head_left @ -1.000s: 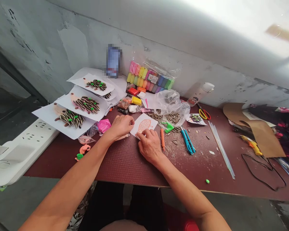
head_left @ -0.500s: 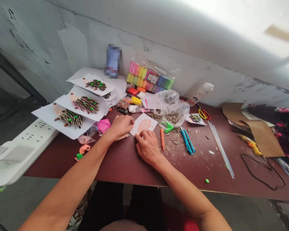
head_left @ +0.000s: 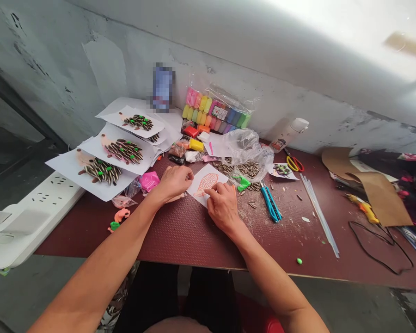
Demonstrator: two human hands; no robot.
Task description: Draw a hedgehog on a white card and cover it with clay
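A white card [head_left: 198,184] with an orange outline drawing filled with small marks lies on the dark red table between my hands. My left hand [head_left: 176,181] rests at the card's left edge, fingers curled in; whether it holds anything is hidden. Over the card's lower right part is my right hand [head_left: 222,203], its index finger reaching onto the drawing and the other fingers bent. Sunflower seeds [head_left: 248,169] lie in a heap behind the card, beside a green clay piece [head_left: 242,183]. An orange marker is mostly hidden behind my right hand.
Papers with seed hedgehogs [head_left: 125,150] are stacked at the left, near a white power strip [head_left: 43,203]. Clay packs [head_left: 215,111] stand at the back. To the right are a blue cutter [head_left: 270,203], scissors [head_left: 294,163], clear sticks [head_left: 319,215], a bottle [head_left: 288,134] and a glue gun [head_left: 364,209].
My right hand has moved right, showing more of the drawing's lower part and covering most of the orange marker. My left hand has stayed in place.
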